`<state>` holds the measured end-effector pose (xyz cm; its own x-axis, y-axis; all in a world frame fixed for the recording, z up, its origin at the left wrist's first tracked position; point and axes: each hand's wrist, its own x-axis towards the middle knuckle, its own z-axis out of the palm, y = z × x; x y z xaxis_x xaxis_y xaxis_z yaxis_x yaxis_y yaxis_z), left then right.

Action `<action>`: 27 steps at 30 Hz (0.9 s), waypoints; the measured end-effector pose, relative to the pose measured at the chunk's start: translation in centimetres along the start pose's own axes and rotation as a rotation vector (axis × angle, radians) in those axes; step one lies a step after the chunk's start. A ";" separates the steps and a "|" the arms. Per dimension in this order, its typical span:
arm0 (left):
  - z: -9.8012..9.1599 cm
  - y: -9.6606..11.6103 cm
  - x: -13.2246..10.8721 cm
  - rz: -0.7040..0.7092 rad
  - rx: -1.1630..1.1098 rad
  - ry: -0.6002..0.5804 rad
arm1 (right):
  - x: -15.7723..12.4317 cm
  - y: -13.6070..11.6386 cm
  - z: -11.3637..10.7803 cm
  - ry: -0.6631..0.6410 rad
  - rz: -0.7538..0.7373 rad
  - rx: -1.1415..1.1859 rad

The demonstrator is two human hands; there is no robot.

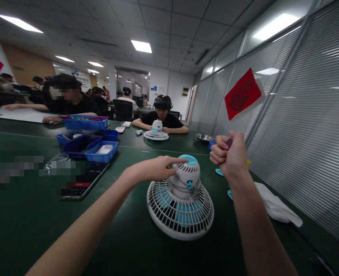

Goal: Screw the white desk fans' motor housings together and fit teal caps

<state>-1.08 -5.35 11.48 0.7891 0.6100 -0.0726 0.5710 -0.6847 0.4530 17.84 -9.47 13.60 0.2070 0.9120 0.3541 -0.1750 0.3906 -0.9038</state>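
Observation:
A white and light-blue fan (183, 214) lies face down on the green table in front of me, its round grille below and its motor housing upward. My left hand (160, 168) is closed on the housing's left side, its index finger stretched across the light-blue cap (190, 159); some of its fingers are hidden. To the right, raised off the table and apart from the fan, my right hand (228, 153) is wrapped round the purple handle of a screwdriver (230, 142). The thin shaft points down and left, toward the fan.
Blue bins (102, 152) stand at the left behind a phone (84, 182). Light-blue parts (219, 172) and a white piece (275, 203) lie at the right, near a metal bowl (204, 138). Across the table a person (169, 122) sits behind another fan (156, 134).

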 end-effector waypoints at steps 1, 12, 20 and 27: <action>0.1 0.1 0.0 -0.001 0.008 -0.002 | -0.2 -0.1 0.2 -0.009 -0.003 -0.003; 1.3 1.3 -0.1 -0.051 0.052 -0.066 | -1.0 -1.3 0.6 -0.100 0.062 0.194; -0.8 0.9 -1.5 0.011 0.070 0.112 | -1.0 -0.2 1.1 -0.274 0.064 0.233; -1.5 -0.3 -1.8 -0.195 0.193 0.120 | -0.7 2.3 2.6 -0.351 0.134 0.231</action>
<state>-2.99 -5.60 12.76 0.6347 0.7722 -0.0307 0.7505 -0.6064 0.2625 14.82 -8.87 11.87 -0.1647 0.9282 0.3335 -0.3969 0.2472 -0.8839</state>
